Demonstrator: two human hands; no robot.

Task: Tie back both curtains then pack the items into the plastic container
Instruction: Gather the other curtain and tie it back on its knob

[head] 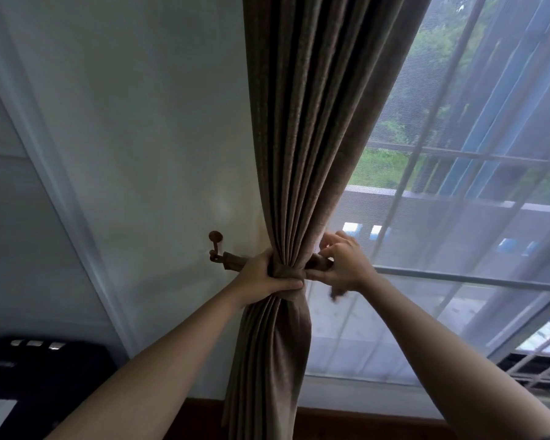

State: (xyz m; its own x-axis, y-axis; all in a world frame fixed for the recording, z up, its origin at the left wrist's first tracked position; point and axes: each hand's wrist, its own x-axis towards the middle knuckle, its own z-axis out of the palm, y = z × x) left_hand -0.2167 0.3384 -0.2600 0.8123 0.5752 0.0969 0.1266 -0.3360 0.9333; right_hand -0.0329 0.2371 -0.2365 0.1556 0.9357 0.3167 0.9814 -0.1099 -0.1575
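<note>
A brown pleated curtain point(311, 128) hangs at the left side of the window and is bunched tight at waist height. A matching brown tieback band point(288, 273) wraps around the bunch. My left hand point(264, 276) grips the gathered curtain and the band from the left. My right hand point(342, 265) pinches the band's other end on the right side of the bunch, where a short loose tail dangles below the fingers. One end of the band runs left to a brown wall hook point(216, 246). No plastic container shows.
A sheer white curtain point(458, 236) covers the window behind the brown one. A white wall point(159, 154) and door frame stand at the left. A black object point(42, 373) sits at the lower left. A dark wooden baseboard runs along the bottom.
</note>
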